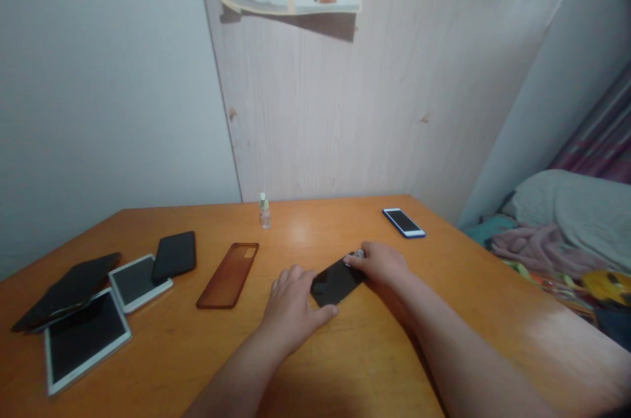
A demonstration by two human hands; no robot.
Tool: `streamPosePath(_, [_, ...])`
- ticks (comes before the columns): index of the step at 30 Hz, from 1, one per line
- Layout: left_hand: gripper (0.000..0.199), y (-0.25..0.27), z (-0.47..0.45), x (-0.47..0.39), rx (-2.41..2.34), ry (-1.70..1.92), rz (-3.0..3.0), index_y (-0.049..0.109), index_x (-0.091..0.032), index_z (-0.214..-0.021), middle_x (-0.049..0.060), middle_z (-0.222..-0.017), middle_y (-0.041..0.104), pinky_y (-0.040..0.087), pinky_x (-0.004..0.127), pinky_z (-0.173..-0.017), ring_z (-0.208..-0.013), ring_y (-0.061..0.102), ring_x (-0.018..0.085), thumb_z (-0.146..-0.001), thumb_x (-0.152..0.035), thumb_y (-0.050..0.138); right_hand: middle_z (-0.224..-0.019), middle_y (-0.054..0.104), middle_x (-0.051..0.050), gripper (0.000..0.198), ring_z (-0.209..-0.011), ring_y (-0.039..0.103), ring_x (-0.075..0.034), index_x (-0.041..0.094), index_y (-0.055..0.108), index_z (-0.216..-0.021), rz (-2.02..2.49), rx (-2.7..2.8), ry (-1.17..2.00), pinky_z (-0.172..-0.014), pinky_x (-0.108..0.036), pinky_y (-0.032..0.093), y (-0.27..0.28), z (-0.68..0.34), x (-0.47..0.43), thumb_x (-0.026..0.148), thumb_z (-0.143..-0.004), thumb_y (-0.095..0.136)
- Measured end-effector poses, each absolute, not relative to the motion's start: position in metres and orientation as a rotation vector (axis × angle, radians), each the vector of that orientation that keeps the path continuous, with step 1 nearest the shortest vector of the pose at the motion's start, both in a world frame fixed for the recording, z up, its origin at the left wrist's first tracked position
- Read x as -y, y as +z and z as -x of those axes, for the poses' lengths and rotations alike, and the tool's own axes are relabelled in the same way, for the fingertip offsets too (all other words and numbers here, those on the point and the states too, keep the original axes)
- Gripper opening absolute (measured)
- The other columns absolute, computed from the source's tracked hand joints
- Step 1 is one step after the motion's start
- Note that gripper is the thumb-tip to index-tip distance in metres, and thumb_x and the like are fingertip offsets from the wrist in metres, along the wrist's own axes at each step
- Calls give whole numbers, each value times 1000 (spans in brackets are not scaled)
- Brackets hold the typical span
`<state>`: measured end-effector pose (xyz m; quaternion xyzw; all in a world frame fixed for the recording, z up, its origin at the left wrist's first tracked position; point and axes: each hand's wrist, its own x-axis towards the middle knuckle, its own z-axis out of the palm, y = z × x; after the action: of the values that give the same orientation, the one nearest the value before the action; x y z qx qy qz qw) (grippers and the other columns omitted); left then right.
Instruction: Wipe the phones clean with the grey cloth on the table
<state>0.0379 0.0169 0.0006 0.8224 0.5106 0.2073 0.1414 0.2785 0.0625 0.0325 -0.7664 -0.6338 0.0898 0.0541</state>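
A black smartphone (338, 282) lies at a slant on the wooden table in front of me, its dark glossy face up. My left hand (293, 306) is around its near left end, fingers along one edge and thumb by the lower corner, steadying it. At the far right end, my right hand (382, 263) is closed with its fingertips pressed on the phone. A small whitish wad (359, 254), perhaps a wipe or cloth, pokes out from those fingers; most of it is hidden. Left of my hands lies a brown translucent phone case (229, 277).
A small clear bottle (265, 211) stands near the back wall. A blue-edged white phone (404, 223) lies back right. On the left are a black device (175, 255), two white-framed tablets (89, 342) and a dark folder-like cover (73, 290). Bedding (572, 214) is beyond the table's right edge.
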Motion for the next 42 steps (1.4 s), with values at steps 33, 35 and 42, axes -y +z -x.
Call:
streamPosePath(33, [59,3,-39,-17,-1485,573,-2356,63,-24,-119,9,-110,58,41,37,-87,-105,52,30,-73,-59,71,-92,72,-9,46,-85,65,-25,23,68,-87,2294,2038,284,-59,-28,33,38,-270,-56,68,-81,60])
streamPosePath(35, [61,2,-39,-17,-1488,576,-2355,63,-23,-120,9,-110,58,41,37,-87,-105,52,30,-72,-60,71,-88,72,-8,44,-80,65,-23,23,69,-86,2291,2085,379,-59,-28,33,40,-280,-53,66,-79,64])
streamPosePath(42, [58,2,-38,-16,-1473,613,-2347,64,-24,-118,8,-108,58,41,37,-87,-104,52,30,-72,-59,72,-88,72,-7,46,-80,65,-23,23,68,-84,2300,2024,357,-58,-28,31,37,-278,-53,69,-77,63])
